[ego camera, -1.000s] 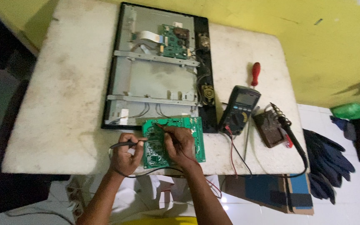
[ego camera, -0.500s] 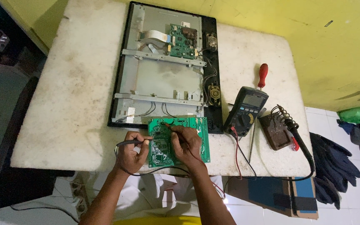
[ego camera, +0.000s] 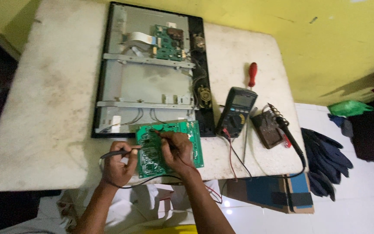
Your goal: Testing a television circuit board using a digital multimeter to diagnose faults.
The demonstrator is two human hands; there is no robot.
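Observation:
A green circuit board (ego camera: 193,147) lies at the near edge of the white table (ego camera: 40,112). My left hand (ego camera: 117,167) grips a black test probe (ego camera: 120,152) whose tip touches the board's left edge. My right hand (ego camera: 178,149) rests on the board and pinches a red test probe (ego camera: 157,132) against its upper part. Leads run from both probes to a dark multimeter (ego camera: 237,112) just right of the board.
An opened flat-screen panel (ego camera: 152,78) with a small green board lies behind. A red-handled screwdriver (ego camera: 252,74), a soldering iron (ego camera: 288,130) and its brown stand (ego camera: 267,129) sit to the right. Dark gloves (ego camera: 325,156) and a cardboard box (ego camera: 273,193) lie on the floor.
The camera has shifted and moved closer. Both hands stay on the circuit board with the probes; my right hand has edged slightly up the board.

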